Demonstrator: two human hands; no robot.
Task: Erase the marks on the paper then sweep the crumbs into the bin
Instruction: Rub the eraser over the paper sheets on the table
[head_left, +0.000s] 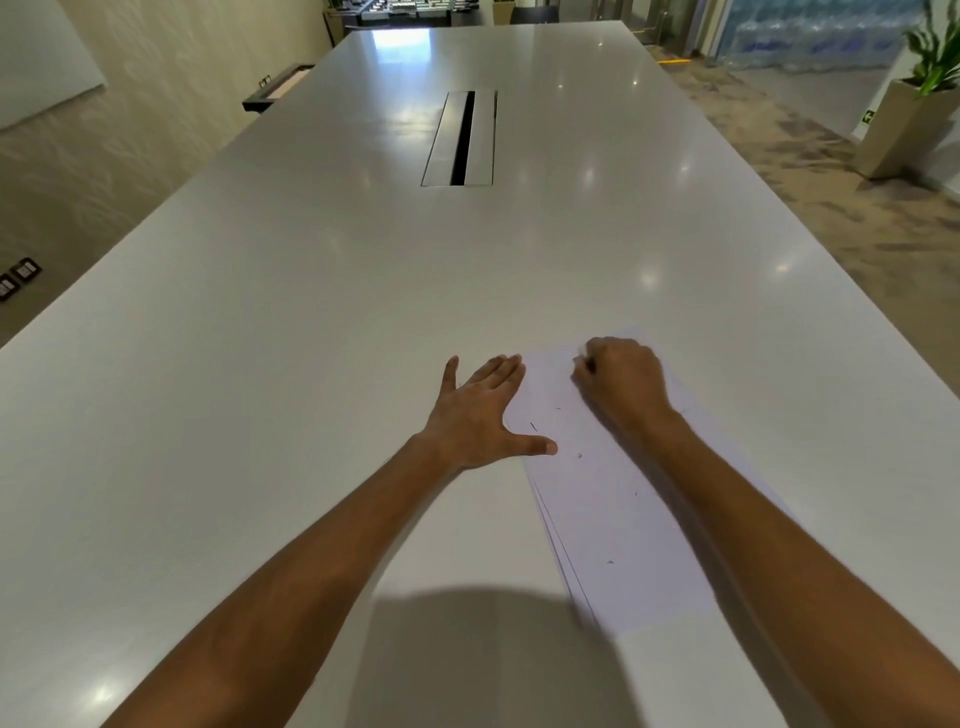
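A thin stack of white paper (618, 509) lies on the white table (311, 312), near its front right. My left hand (480, 415) rests flat with spread fingers on the paper's left edge, thumb on the sheet. My right hand (621, 379) is curled at the paper's far end, pinching a small white eraser (583, 354) that barely shows at the fingertips. A short dark pencil mark (533, 426) sits by my left thumb. Small dark eraser crumbs (579, 455) are scattered over the sheet.
A metal cable hatch (460, 137) with a dark slot is set in the table's middle. A potted plant in a tall planter (904, 124) stands on the carpet at the right. No bin is in view.
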